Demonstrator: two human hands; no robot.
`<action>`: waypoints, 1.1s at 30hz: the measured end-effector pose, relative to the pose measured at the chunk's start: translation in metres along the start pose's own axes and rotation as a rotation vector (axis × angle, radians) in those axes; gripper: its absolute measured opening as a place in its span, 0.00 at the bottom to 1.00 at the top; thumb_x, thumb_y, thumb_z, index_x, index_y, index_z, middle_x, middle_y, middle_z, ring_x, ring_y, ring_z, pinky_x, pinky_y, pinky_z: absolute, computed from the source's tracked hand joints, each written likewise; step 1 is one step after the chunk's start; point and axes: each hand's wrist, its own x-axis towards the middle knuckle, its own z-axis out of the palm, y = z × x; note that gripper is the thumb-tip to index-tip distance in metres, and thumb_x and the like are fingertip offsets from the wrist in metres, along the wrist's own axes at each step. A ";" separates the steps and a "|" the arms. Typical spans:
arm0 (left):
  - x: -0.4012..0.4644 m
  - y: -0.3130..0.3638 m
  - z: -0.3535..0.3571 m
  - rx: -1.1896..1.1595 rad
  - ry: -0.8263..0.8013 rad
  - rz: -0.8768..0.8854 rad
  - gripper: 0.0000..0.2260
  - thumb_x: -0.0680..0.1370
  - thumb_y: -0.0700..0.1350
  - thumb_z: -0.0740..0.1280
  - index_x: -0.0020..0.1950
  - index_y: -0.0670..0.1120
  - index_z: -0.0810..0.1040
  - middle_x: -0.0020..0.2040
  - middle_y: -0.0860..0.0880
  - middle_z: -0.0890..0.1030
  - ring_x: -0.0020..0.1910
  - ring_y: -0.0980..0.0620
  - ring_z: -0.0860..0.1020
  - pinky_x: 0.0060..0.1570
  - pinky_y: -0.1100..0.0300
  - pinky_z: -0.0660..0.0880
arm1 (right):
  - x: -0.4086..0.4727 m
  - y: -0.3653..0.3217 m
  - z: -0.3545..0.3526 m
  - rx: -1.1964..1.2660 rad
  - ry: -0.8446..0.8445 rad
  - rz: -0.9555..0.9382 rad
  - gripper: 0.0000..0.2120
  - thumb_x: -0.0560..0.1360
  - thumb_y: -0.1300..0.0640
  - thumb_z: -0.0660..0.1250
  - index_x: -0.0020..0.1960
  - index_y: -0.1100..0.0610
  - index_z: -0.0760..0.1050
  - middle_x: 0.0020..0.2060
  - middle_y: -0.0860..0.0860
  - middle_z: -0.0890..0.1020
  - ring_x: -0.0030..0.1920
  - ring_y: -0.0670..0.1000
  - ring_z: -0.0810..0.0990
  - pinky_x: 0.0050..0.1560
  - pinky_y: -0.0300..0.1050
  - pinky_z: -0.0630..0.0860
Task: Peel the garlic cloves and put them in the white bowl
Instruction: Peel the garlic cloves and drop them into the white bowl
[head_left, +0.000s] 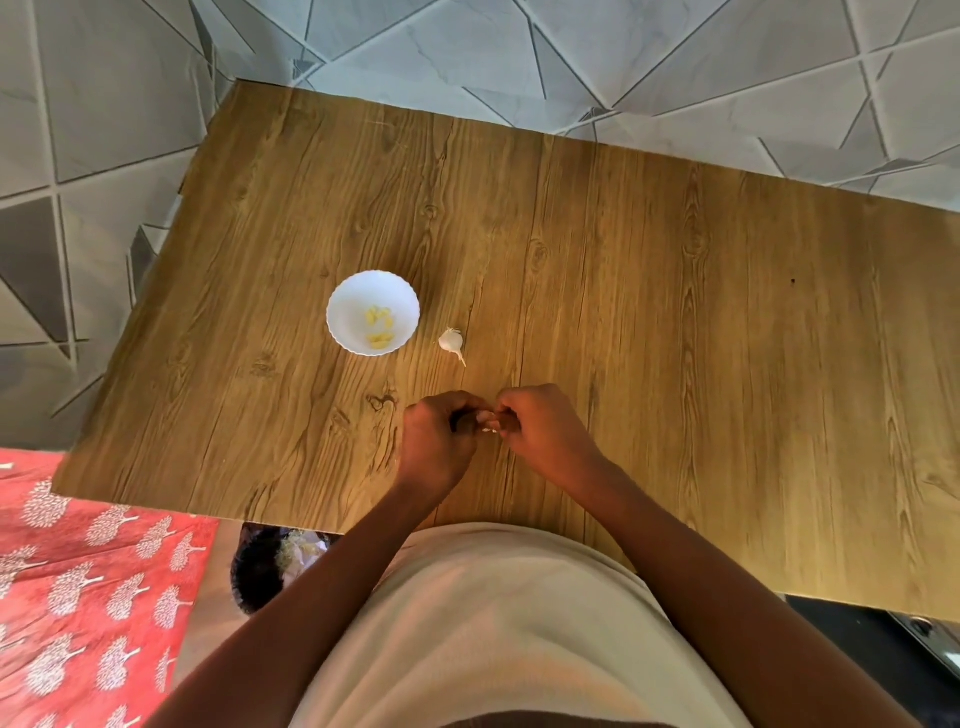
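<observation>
— What are the hands doing at lower centre?

— The left hand (435, 447) and right hand (545, 434) meet, fingers curled, pinching a small garlic clove (489, 429) between them, presumably to strip skin. It's mostly hidden; I can't tell its axis.

— And beyond?

— Up-left, a garlic bulb (451, 341) lies stem toward the lower right, beside the white bowl (345, 304) holding peeled cloves (379, 325), within reach.
</observation>
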 end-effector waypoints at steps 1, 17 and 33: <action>-0.001 -0.001 0.001 0.001 0.011 0.006 0.10 0.77 0.31 0.72 0.49 0.44 0.88 0.42 0.55 0.86 0.41 0.60 0.84 0.44 0.65 0.81 | 0.001 0.000 -0.002 -0.013 -0.005 -0.012 0.01 0.75 0.61 0.74 0.46 0.58 0.83 0.37 0.52 0.83 0.37 0.49 0.80 0.38 0.42 0.71; -0.007 -0.002 0.003 -0.024 0.059 0.135 0.10 0.76 0.30 0.71 0.49 0.43 0.87 0.43 0.53 0.87 0.41 0.56 0.84 0.41 0.56 0.81 | -0.001 -0.012 -0.008 0.904 -0.062 0.711 0.13 0.80 0.68 0.65 0.38 0.60 0.78 0.26 0.54 0.76 0.23 0.45 0.68 0.24 0.37 0.63; -0.004 -0.010 0.004 0.121 0.074 0.344 0.08 0.79 0.37 0.71 0.56 0.42 0.87 0.46 0.47 0.86 0.38 0.58 0.80 0.39 0.68 0.74 | -0.010 0.000 -0.002 0.715 0.188 0.295 0.05 0.75 0.67 0.74 0.51 0.64 0.85 0.39 0.54 0.87 0.38 0.51 0.87 0.39 0.44 0.83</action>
